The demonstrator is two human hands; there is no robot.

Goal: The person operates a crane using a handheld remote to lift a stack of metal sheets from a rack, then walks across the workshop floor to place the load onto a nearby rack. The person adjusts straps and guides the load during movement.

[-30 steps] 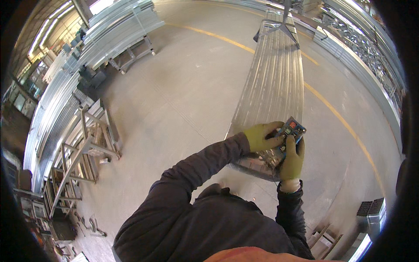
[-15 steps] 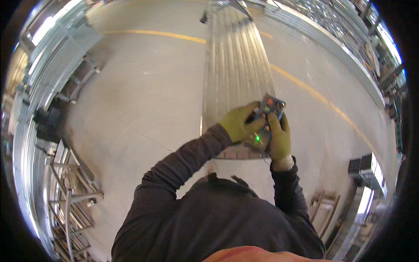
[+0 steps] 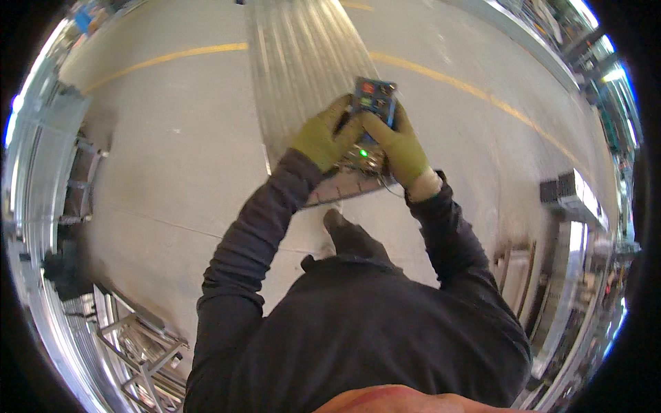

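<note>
Both my hands wear yellow-green gloves and hold a dark hand-held remote control [image 3: 372,103] with coloured buttons and a small green light. My left hand [image 3: 322,136] grips its left side. My right hand [image 3: 401,146] grips its right side, thumb resting on the buttons. Behind the remote, a long bundle of silvery metal profiles [image 3: 303,62] stretches away from me over the concrete floor, its near end just under my hands.
A yellow line [image 3: 475,89] crosses the grey floor. Metal racks and frames [image 3: 141,351] stand at the lower left, more metal stock along the left edge [image 3: 41,172] and right side [image 3: 571,199]. My dark shoe [image 3: 348,234] shows below the bundle.
My view has swung so the bundle and my hands sit nearer the middle and larger. Both hands keep hold of the remote; its green light shows since half a second ago.
</note>
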